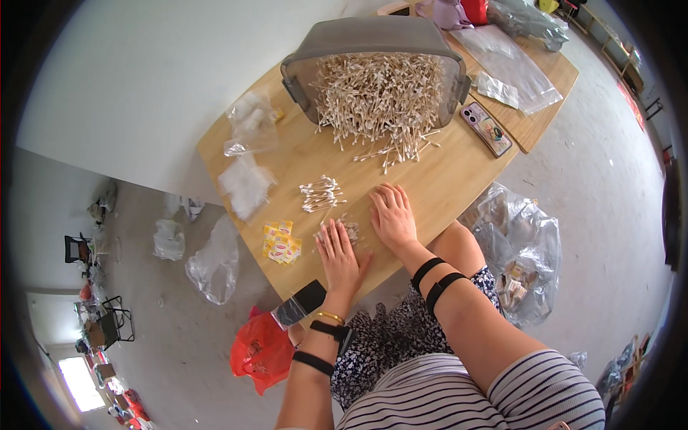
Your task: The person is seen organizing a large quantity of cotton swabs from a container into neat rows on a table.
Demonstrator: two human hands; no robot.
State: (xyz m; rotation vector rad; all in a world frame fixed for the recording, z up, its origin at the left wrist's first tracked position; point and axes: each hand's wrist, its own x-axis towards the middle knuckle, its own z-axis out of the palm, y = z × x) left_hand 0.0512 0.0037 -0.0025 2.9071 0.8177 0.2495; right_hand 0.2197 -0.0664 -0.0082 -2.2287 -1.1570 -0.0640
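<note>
My left hand lies with its fingers stretched out on the table, at the edge of a small transparent bag that seems to hold cotton swabs. To the right of that bag, my right hand rests palm down, fingers extended, holding nothing. Just beyond my left fingertips is a loose bunch of cotton swabs. A tipped grey plastic bin at the far side opens toward me, and a big heap of cotton swabs spills from it. Small yellow-and-white printed labels sit left of my left hand.
Transparent bags lie along the left of the wooden table. A phone is at the right edge. A red bag hangs near the front left corner; a large transparent sack stands at right, beside my leg.
</note>
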